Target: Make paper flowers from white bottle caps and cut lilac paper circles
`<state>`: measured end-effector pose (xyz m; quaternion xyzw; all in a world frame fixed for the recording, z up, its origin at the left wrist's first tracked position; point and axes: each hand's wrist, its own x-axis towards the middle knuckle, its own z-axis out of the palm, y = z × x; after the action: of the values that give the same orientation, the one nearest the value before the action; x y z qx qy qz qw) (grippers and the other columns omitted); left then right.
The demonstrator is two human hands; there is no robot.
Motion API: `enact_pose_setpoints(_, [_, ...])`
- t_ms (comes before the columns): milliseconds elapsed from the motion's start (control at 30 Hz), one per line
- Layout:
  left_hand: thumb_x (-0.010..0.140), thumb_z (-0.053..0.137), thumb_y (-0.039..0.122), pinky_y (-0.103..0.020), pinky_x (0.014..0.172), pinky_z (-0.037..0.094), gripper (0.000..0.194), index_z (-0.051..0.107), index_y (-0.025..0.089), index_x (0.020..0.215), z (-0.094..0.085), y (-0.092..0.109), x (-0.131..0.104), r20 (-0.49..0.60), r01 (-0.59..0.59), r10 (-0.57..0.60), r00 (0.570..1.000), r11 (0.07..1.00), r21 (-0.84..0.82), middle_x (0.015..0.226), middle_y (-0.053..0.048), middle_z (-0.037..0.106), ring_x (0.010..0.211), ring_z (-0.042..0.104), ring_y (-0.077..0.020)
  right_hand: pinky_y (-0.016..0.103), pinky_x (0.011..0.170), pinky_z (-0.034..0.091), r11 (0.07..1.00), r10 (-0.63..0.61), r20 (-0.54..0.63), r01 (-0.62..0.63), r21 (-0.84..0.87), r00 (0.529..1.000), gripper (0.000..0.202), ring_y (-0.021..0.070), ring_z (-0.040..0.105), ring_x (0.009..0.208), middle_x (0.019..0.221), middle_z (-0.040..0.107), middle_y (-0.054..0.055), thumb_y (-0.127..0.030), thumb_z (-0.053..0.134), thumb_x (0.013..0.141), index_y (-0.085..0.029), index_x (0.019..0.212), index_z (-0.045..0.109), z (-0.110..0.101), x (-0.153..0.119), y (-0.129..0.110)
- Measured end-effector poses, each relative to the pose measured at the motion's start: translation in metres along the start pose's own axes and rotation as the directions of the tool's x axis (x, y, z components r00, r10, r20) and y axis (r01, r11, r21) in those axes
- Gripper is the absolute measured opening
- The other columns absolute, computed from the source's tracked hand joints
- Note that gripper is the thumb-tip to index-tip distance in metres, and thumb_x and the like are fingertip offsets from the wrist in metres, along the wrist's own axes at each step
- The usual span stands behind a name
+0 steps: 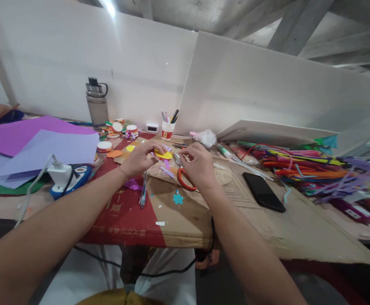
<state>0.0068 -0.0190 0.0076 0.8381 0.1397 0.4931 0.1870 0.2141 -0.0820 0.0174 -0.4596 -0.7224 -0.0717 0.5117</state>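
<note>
My left hand (139, 160) is closed, thumb and fingers pinching a yellow paper piece (164, 155) above the cardboard. My right hand (199, 163) is held just to its right, fingertips pressed together; what they pinch is too small to make out. Under and beside the right fingers are scissors with orange-red handles (186, 181), their metal part partly hidden by the hand. A clear pen (143, 195) lies below the left fingers, near purple paper scraps (132, 185). A blue paper flower shape (178, 198) rests nearer the table edge.
Purple and lilac sheets (58, 146) and a blue power strip with a white plug (67, 180) lie left. Behind stand a bottle (96, 103), round paper pieces (117, 127) and a pen cup (168, 130). Right are a black phone (263, 192) and colourful pipe cleaners (315, 169).
</note>
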Motion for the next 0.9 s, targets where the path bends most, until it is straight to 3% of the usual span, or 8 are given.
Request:
enact_pose_setpoints(133, [0.081,0.064,0.017,-0.036,0.088,0.05,0.008,0.061,0.019,0.087,0.0,0.0,0.0,0.004,0.02,-0.02,1.0,1.0,-0.003,0.099,-0.008,0.069,0.098,0.065,-0.0188,0.035,0.078,0.049,0.986,-0.167,0.032,0.167,-0.024,0.986,0.014,0.0202,0.057,0.088,0.09,0.059,0.008,-0.008,0.059,0.075,-0.019,0.072,0.067,0.0,0.001,-0.001])
enact_pose_setpoints(267, [0.08,0.065,0.017,-0.038,0.088,0.05,0.009,0.06,0.018,0.087,-0.001,0.001,0.0,0.003,0.033,-0.033,0.999,0.999,-0.036,0.098,-0.009,0.068,0.097,0.064,-0.0196,0.036,0.084,0.049,0.976,-0.2,0.067,0.193,0.099,0.978,0.013,0.0204,0.058,0.096,0.097,0.06,0.009,-0.008,0.059,0.075,-0.019,0.071,0.063,0.001,0.001,-0.006])
enact_pose_setpoints(367, [0.08,0.066,0.018,-0.038,0.088,0.05,0.01,0.06,0.018,0.088,-0.001,0.0,0.0,-0.007,0.04,-0.04,0.999,0.996,-0.084,0.099,-0.009,0.068,0.097,0.064,-0.0198,0.038,0.087,0.048,0.977,-0.161,0.093,0.145,0.158,0.983,0.012,0.0212,0.06,0.097,0.096,0.064,0.009,-0.009,0.059,0.072,-0.02,0.068,0.058,0.002,0.001,-0.008])
enact_pose_setpoints(567, [0.079,0.068,0.024,-0.04,0.089,0.05,0.013,0.061,0.019,0.088,0.001,-0.001,-0.001,-0.009,0.071,-0.073,0.997,0.991,-0.113,0.1,-0.01,0.068,0.099,0.065,-0.0208,0.033,0.072,0.052,0.957,0.142,0.095,-0.161,0.241,0.985,0.01,0.018,0.063,0.078,0.087,0.068,0.006,-0.012,0.057,0.071,-0.021,0.07,0.053,0.001,0.0,-0.009])
enact_pose_setpoints(733, [0.08,0.068,0.026,-0.04,0.091,0.05,0.012,0.061,0.019,0.088,0.002,0.002,0.0,0.006,0.068,-0.068,0.998,0.989,-0.135,0.099,-0.009,0.069,0.099,0.065,-0.0195,0.034,0.077,0.052,0.95,0.147,0.051,-0.156,0.272,0.988,0.01,0.0184,0.065,0.082,0.09,0.071,0.006,-0.013,0.056,0.072,-0.021,0.071,0.052,-0.002,0.0,-0.014])
enact_pose_setpoints(900, [0.081,0.067,0.024,-0.039,0.091,0.05,0.01,0.061,0.018,0.088,0.002,0.003,0.0,0.031,0.057,-0.053,0.998,0.99,-0.128,0.099,-0.01,0.068,0.1,0.064,-0.0197,0.033,0.076,0.051,0.953,0.066,0.046,-0.077,0.292,0.997,0.012,0.0176,0.066,0.08,0.088,0.072,0.006,-0.012,0.055,0.074,-0.022,0.071,0.05,-0.003,-0.001,-0.017])
